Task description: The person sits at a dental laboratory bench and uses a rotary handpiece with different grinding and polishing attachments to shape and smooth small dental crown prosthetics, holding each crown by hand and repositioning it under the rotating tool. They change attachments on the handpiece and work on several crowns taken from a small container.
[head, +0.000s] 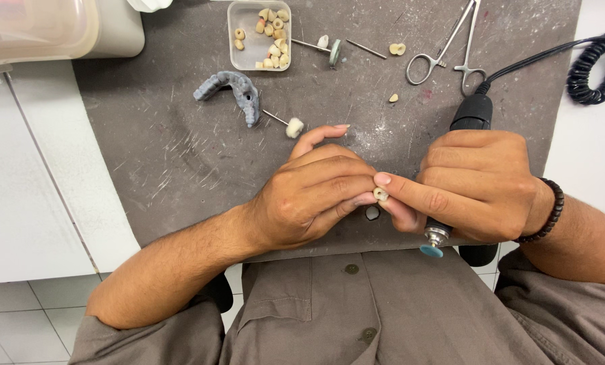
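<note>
Centre of the frame: a small cream tooth crown (381,195) is being pinched between the fingertips of the left hand (309,199) and the right hand (475,186). The right hand is also closing around a black rotary handpiece (470,113), its blue polishing tip (431,251) pointing toward the lower edge. Above, on the scratched grey mat (181,155), are lying a grey dental model (231,91), a clear tray of crowns (242,51) and metal forceps (444,47).

A scratched grey mat (181,155) covers a white bench (25,203) above pale floor tiles (18,318).
</note>
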### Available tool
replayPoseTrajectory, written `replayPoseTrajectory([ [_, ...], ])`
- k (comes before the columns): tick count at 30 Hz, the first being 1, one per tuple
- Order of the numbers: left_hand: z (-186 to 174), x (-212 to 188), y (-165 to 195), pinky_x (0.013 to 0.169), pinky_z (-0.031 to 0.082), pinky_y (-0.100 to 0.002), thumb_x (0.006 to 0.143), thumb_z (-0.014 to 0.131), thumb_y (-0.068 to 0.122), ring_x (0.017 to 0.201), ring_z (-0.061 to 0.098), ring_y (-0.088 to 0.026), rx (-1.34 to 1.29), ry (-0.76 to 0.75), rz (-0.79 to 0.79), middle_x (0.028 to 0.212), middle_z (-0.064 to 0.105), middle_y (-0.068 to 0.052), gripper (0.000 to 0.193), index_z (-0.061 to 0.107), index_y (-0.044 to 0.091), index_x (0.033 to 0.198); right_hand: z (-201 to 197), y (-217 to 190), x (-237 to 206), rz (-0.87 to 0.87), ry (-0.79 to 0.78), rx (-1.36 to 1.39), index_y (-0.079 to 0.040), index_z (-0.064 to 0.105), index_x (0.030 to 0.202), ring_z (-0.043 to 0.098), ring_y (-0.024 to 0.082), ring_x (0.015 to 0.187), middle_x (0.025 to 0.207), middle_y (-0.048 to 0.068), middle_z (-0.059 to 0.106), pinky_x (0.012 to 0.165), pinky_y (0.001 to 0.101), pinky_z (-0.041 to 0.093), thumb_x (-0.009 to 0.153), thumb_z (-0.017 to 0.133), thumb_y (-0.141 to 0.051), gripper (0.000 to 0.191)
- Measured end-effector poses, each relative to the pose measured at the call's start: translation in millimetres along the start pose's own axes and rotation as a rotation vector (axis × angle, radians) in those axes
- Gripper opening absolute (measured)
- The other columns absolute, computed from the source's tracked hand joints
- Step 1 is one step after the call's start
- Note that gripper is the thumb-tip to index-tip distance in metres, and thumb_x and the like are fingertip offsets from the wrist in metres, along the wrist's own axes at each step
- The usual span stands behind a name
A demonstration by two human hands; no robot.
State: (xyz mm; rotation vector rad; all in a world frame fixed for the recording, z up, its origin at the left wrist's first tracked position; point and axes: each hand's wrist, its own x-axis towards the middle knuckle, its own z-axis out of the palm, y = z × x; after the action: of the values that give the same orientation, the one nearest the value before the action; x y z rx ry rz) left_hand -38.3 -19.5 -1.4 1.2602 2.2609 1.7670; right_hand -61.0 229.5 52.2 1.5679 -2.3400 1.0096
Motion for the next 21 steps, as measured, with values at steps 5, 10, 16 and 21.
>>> replayPoseTrajectory([
  [5,-0.6,0.3,-0.7,0.120,0.045,-0.049,0.102,0.075,0.011,0.106,0.071,-0.019,0.009,0.002,-0.001,0.112,0.073,-0.004,0.019,0.068,0.007,0.119,1.0,-0.4,-0.5,0.019,0.003,0.011,0.003,0.074,0.110,0.059,0.019,0.053,0.060,0.003,0.057,0.050,0.0316,0.046,0.087,0.085,-0.015,0.031],
  [10,-0.6,0.6,-0.5,0.119,0.045,-0.049,0.102,0.076,0.010,0.106,0.071,-0.019,0.013,0.005,-0.004,0.112,0.073,-0.004,0.018,0.068,0.006,0.118,1.0,0.4,-0.6,0.011,0.003,-0.002,0.003,0.075,0.109,0.059,0.019,0.053,0.059,0.002,0.056,0.050,0.0316,0.045,0.087,0.086,-0.013,0.030],
  [16,-0.3,0.6,0.0,0.119,0.044,-0.049,0.102,0.075,0.010,0.107,0.071,-0.019,0.013,0.003,-0.005,0.112,0.073,-0.004,0.018,0.068,0.006,0.118,0.8,0.2,0.4,0.006,0.005,-0.008,0.003,0.075,0.109,0.059,0.018,0.053,0.059,0.002,0.057,0.049,0.0310,0.045,0.088,0.085,-0.012,0.027],
  [21,-0.5,0.4,0.0,0.119,0.044,-0.049,0.102,0.076,0.009,0.107,0.071,-0.019,0.012,0.006,-0.003,0.112,0.073,-0.004,0.018,0.068,0.006,0.117,0.8,-0.2,0.3,-0.001,0.000,-0.021,0.002,0.075,0.108,0.059,0.018,0.053,0.060,0.002,0.058,0.050,0.0312,0.046,0.088,0.084,-0.010,0.024],
])
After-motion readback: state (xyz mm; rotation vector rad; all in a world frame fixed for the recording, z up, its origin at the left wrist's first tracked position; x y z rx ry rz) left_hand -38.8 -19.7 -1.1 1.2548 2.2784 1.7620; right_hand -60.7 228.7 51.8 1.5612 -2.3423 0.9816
